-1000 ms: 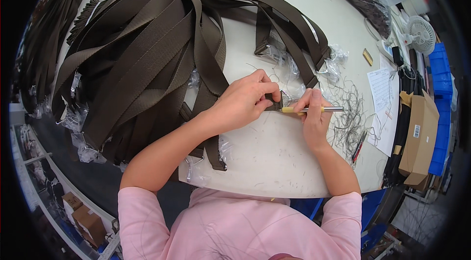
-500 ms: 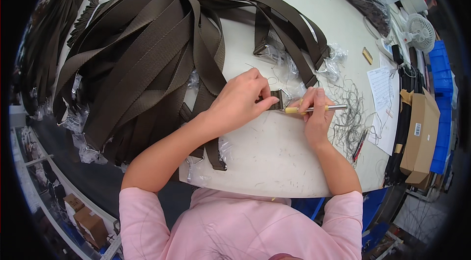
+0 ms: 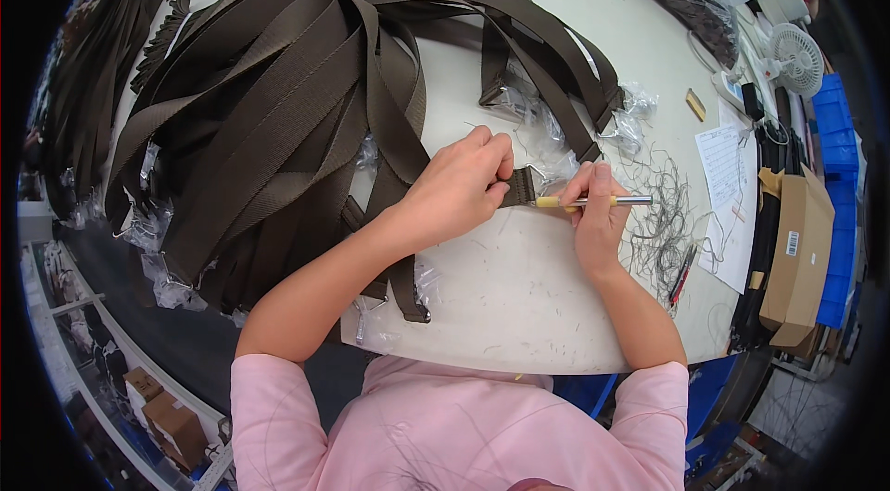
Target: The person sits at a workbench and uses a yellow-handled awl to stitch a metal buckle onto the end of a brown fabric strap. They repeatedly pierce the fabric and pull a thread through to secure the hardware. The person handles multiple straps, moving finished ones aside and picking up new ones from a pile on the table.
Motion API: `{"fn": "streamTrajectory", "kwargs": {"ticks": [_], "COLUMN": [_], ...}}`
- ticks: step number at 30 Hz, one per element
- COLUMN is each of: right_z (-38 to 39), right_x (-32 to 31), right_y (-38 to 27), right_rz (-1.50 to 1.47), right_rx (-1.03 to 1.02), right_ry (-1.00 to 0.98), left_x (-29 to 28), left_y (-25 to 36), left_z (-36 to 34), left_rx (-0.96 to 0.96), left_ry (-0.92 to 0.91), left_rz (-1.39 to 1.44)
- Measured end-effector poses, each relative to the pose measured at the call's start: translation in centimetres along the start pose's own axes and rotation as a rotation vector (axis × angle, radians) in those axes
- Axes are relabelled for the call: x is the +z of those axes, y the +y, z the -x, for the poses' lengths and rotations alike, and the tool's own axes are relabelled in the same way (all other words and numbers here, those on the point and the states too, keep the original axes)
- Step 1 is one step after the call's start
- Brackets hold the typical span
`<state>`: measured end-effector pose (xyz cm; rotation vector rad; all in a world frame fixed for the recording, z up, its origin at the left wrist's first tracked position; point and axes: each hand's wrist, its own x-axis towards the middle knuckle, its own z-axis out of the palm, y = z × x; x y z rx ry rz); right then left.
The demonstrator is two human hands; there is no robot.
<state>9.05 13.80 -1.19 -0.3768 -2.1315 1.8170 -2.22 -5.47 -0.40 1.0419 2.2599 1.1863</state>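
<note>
A large heap of dark brown webbing straps is piled to the left and behind my hands. My left hand is closed on one strap end, pinning it near the table surface. A metal ring and clear plastic wrap lie just beyond that end. My right hand grips a slim pen-shaped tool with a yellow section and a silver shaft. The yellow part of the tool points left and meets the edge of the strap end. Its exact tip is too small to make out.
Loose cut threads are tangled right of my right hand, beside a red-and-black cutter. Farther right are a written paper sheet, a cardboard box, blue bins and a small white fan.
My left fingers have curled in, with the thumb drawn back from the strap end, so more of it shows. The tool and my right hand have hardly shifted.
</note>
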Motion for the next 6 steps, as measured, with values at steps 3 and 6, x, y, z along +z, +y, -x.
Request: {"fn": "streamTrajectory", "kwargs": {"ticks": [3, 6], "right_z": [-0.2, -0.6], "right_x": [-0.3, -0.8], "right_y": [0.0, 0.3], "right_rz": [-0.031, -0.077], "right_rx": [-0.021, -0.083], "right_ry": [-0.009, 0.01], "left_x": [-0.7, -1.4], "left_y": [-0.3, -0.2], "left_z": [-0.1, 0.0], "left_rx": [-0.022, -0.032], "left_ry": [-0.036, -0.041], "left_rz": [0.055, 0.122]}}
